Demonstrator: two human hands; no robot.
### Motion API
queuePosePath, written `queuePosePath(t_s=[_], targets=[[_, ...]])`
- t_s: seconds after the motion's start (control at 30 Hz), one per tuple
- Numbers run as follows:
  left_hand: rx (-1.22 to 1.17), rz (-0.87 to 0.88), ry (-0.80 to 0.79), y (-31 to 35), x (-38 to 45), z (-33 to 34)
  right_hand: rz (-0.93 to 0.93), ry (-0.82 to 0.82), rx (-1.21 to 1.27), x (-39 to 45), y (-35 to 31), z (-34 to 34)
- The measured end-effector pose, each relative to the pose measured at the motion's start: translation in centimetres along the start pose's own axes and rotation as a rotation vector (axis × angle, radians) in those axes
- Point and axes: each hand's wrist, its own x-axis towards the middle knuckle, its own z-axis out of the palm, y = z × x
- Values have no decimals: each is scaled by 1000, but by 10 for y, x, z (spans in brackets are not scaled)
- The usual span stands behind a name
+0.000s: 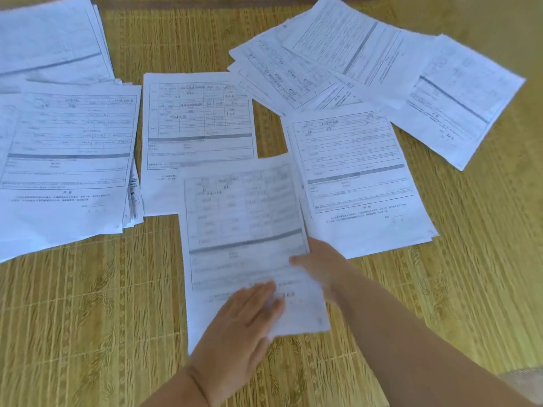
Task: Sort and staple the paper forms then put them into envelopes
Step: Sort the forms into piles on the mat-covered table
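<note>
A printed paper form (244,230) lies in the middle of a woven bamboo mat (88,304), blurred by motion. My left hand (244,321) rests flat on its lower part, fingers straight. My right hand (320,265) grips the form's right edge, thumb on top and fingers hidden beneath the sheet. Behind it lies a single form (194,127). A small pile of forms (358,177) sits to the right, and a thicker pile (67,160) to the left.
A fanned spread of forms (323,63) covers the back right, with one more sheet (458,101) at the far right. Another pile (50,39) lies at the back left. Bare mat shows near me on both sides. No stapler or envelopes are in view.
</note>
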Motion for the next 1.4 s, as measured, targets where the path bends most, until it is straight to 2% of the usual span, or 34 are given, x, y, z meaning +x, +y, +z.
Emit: queuePosePath(t_s=[0.07, 0.13, 0.23, 0.3, 0.43, 0.5, 0.6, 0.73, 0.8, 0.97, 1.17, 1.4], targets=[[-18, 79, -30, 8, -15, 8, 19, 11, -37, -17, 15, -5], [-51, 87, 9, 17, -23, 6, 1, 54, -4, -35, 33, -8], [-150, -23, 162, 24, -23, -7, 8, 59, 7, -54, 58, -7], [-146, -90, 208, 23, -17, -12, -6, 30, -45, -59, 71, 0], [-2, -125, 45, 12, -1, -10, -104, 28, -122, -64, 75, 8], [23, -170, -2, 9, 10, -12, -132, 156, -126, -62, 67, -7], [14, -262, 9, 17, 37, -26, -116, 420, -97, -57, 59, -56], [-51, -148, 94, 48, 90, -29, -75, 763, 16, -46, 61, -138], [-65, -94, 47, 64, 117, -21, -32, 818, 5, -39, 60, -172], [22, -179, -117, 62, 166, -20, 87, 650, -286, -10, 50, -209], [162, -82, -219, 47, 170, -30, 51, 547, -415, -1, 24, -187], [198, -106, -195, 51, 167, -23, 49, 496, 216, -1, 34, -180]])
